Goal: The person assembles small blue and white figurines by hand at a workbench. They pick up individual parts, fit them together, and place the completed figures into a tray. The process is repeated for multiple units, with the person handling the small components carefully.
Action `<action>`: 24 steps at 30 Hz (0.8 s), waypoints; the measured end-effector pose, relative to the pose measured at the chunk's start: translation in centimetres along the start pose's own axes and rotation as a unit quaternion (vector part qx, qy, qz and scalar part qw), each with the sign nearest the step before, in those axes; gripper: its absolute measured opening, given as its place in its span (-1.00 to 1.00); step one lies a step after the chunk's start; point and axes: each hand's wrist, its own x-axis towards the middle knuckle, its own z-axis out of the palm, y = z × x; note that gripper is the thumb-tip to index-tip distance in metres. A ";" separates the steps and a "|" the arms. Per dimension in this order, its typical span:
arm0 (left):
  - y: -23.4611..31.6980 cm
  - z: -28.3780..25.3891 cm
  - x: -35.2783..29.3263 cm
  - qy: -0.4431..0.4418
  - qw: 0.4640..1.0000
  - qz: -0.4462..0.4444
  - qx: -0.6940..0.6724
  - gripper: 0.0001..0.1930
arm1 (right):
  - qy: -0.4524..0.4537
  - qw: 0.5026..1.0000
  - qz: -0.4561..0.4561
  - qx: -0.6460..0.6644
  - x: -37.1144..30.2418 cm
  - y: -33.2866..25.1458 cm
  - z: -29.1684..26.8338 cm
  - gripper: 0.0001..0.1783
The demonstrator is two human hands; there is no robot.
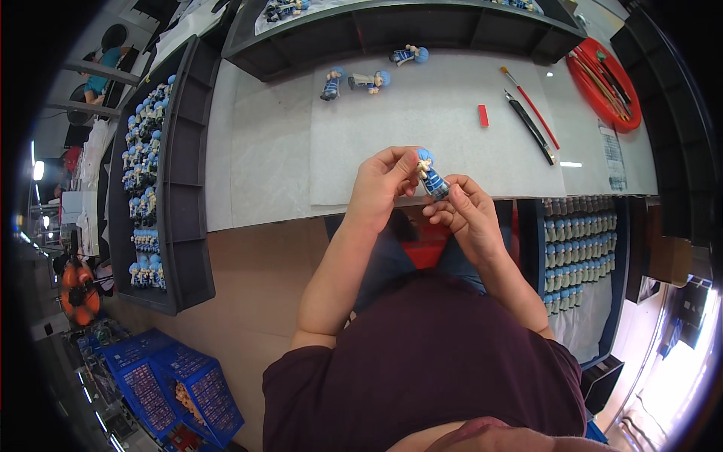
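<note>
Above the table's near edge, a small blue-haired figurine (431,179) in a blue and white outfit is held tilted between both hands. My left hand (382,184) pinches it by the head, thumb and fingers closed around the blue hair. At the dark base, my right hand (468,214) grips it with thumb and fingertips. Farther back on the white sheet (422,113) lie similar figurines: one (332,84) at the left, another (370,81) beside it, and a third (409,55) near the back tray.
A red block (483,115), a craft knife (529,126) and a red-handled paintbrush (531,105) lie at the right, near a red dish (602,79) of brushes. Dark trays stand at the back (407,34) and left (184,173); another tray (595,301) of figurines sits low right.
</note>
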 end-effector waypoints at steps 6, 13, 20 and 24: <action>-0.1 -0.5 -0.1 -0.021 0.999 0.022 -0.014 -0.75 | 0.040 0.997 -0.041 -0.043 0.2 -0.1 -0.7 -0.59; -0.1 -0.5 -0.2 -0.030 0.999 0.022 -0.018 -0.73 | 0.030 0.995 -0.059 -0.068 0.2 -0.1 -1.0 -0.59; 0.7 0.3 -0.7 -0.013 0.999 -0.004 0.035 -0.69 | 0.054 0.958 -0.218 -0.180 0.2 0.4 -0.6 -0.51; 0.2 0.2 -0.5 -0.022 0.997 0.057 0.036 -0.66 | 0.051 0.946 -0.236 -0.215 0.3 0.7 -0.8 -0.46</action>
